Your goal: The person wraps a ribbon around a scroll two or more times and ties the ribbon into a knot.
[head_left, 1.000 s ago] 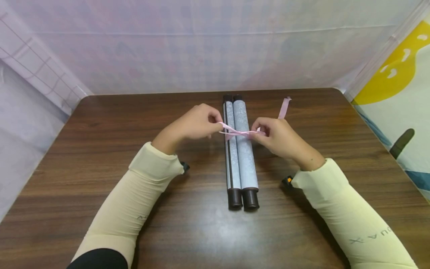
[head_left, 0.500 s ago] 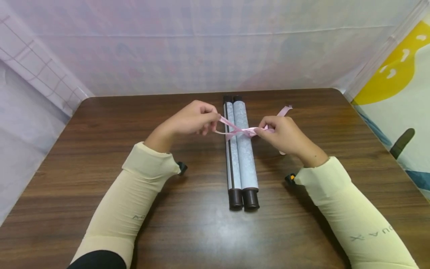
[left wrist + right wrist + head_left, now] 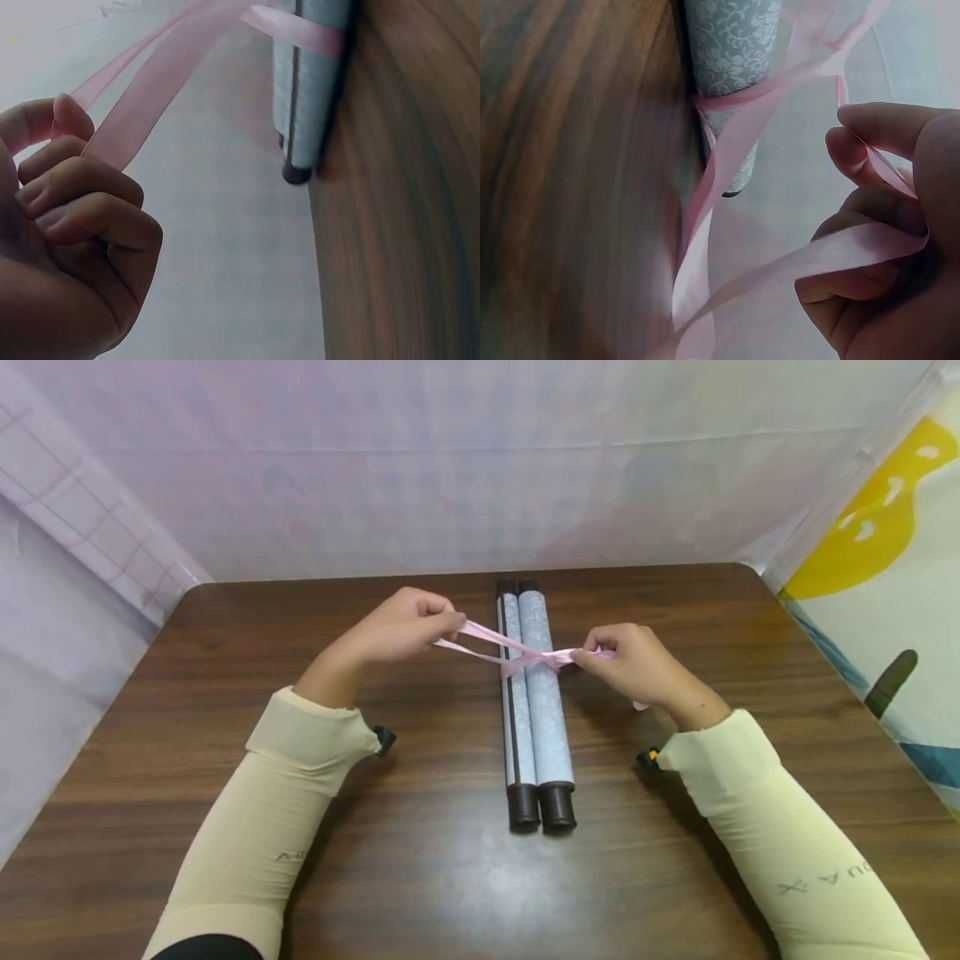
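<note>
Two scrolls (image 3: 546, 718) with pale floral covering and dark end knobs lie side by side on the table. A pink ribbon (image 3: 517, 667) passes round both and crosses on top of them. To their left, my left hand (image 3: 401, 625) pinches a loop of the ribbon, drawn out from the crossing. On the other side, my right hand (image 3: 630, 660) pinches ribbon between thumb and forefinger. In the right wrist view, a length of ribbon (image 3: 810, 259) also runs through the curled fingers, and a slack ribbon part (image 3: 697, 277) hangs near the table.
The brown wood-grain table (image 3: 420, 860) carries the scrolls. Behind it hangs a pale checked cloth (image 3: 450, 502). At the right is a curtain (image 3: 915, 635) with a yellow print. Small dark devices sit under both wrists.
My left hand has moved left, drawing its ribbon loop longer. My right hand has shifted slightly right, and the ribbon end that stood up behind it no longer shows there. The scrolls stay put.
</note>
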The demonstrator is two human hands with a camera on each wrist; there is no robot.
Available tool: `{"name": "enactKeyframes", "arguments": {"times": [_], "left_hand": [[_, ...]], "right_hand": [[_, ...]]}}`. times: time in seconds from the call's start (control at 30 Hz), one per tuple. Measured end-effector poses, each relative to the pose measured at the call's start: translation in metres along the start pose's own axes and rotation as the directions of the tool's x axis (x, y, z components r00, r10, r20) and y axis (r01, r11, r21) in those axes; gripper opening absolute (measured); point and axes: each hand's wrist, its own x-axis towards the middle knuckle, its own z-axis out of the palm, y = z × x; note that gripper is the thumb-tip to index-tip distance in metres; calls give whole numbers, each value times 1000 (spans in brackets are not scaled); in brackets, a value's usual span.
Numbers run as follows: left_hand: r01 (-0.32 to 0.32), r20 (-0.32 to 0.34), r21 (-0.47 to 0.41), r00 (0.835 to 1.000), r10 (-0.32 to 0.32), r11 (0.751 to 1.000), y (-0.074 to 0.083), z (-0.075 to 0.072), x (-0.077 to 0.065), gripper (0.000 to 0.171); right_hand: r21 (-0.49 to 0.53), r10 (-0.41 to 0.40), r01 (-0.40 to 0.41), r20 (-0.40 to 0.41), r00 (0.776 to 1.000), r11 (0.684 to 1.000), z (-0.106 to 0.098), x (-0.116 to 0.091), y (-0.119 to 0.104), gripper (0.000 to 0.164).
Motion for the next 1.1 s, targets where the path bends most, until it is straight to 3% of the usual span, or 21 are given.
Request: {"name": "enactKeyframes", "arguments": {"times": [0.23,0.47,0.67,0.8,1.1], "left_hand": [[35,-21,75,999,-34,997,-18,-8,-10,33],[57,-14,145,998,-55,988,-23,-24,-18,34],[124,-21,157,992,-122,980,-27,-37,-28,37],[127,-28,176,992,-123,976,-33,-42,-35,39],[158,-49,229,987,-150,961,-50,-57,-53,40]], "right_hand": [[-5,10,-10,36,999,1000,3,3,4,27],[-16,12,-11,36,999,1000,0,0,3,28],[-16,14,-13,30,999,1000,-2,0,4,29],[-13,28,-28,45,999,1000,-2,-2,5,28],[-78,-20,25,63,998,997,-11,-7,10,28]]}}
